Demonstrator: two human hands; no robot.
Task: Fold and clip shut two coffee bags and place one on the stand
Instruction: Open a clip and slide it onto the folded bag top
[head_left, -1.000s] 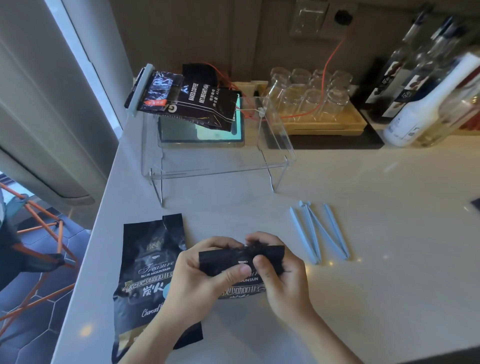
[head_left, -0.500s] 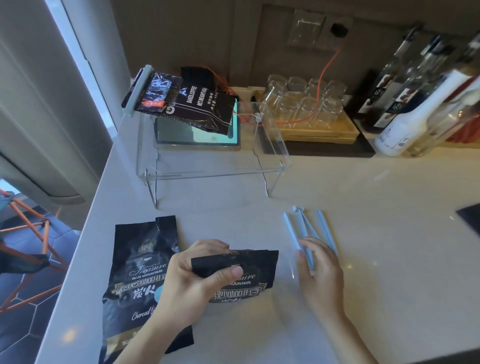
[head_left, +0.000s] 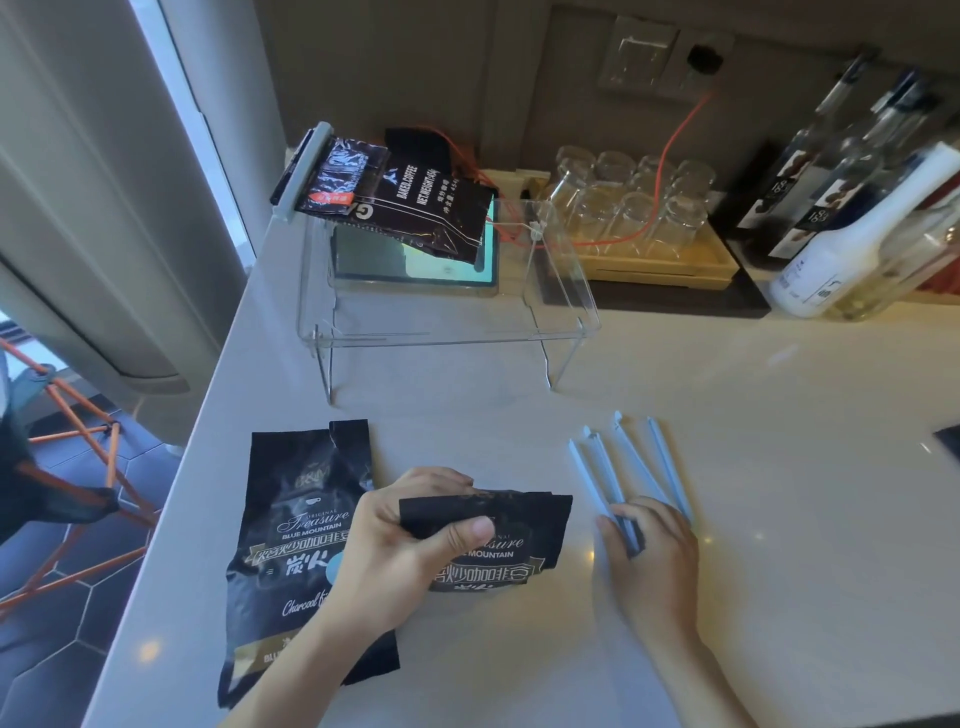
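My left hand (head_left: 400, 545) pinches the folded-over top of a black coffee bag (head_left: 511, 545) that lies on the white counter. A second black coffee bag (head_left: 298, 519) lies flat and unfolded just left of it, partly under my left forearm. My right hand (head_left: 647, 551) rests on the near end of a pale blue sealing clip (head_left: 602, 478), fingers curled around it. Another blue clip (head_left: 660, 462) lies open in a V beside it. On the clear acrylic stand (head_left: 447, 332) at the back lies a dark coffee bag (head_left: 405, 202), clipped shut at its left end.
A tablet (head_left: 415, 265) lies under the stand. Behind it sits a wooden tray of upturned glasses (head_left: 634, 208), with an orange cable across them. Several bottles (head_left: 852, 208) stand at the back right. The counter's left edge (head_left: 171, 519) drops to the floor.
My right hand let go of the folded bag and moved right onto the blue clips, closing on one. My left hand kept holding the fold.
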